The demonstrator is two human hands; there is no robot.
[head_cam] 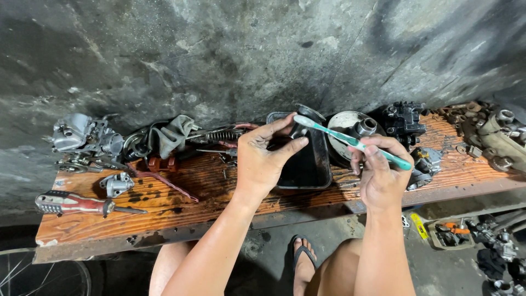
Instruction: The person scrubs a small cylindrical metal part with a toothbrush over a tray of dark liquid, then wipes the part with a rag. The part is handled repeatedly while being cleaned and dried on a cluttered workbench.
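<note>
Right hand (pixel 378 175) grasps toothbrush (pixel 350 141), bristles angled at part pinched by left hand (pixel 266 159) over tray (pixel 312 170) catching drips

Light dim overall, cool and flat, falling from above and slightly behind the wearer. Brightest patches: the grey concrete wall (pixel 219 55) well above the fingertips, and both forearms. Left hand (pixel 263 159) throws a soft shadow below its fingers onto the wooden bench (pixel 181 186). Black tray (pixel 307 164) just beside those fingers reads as near-featureless dark. Faint sheen on the metal carburetor (pixel 82 137) far left of the fingers. Focus sharp around the right hand (pixel 378 175); corners bend and darken, wide-lens stretch.
</note>
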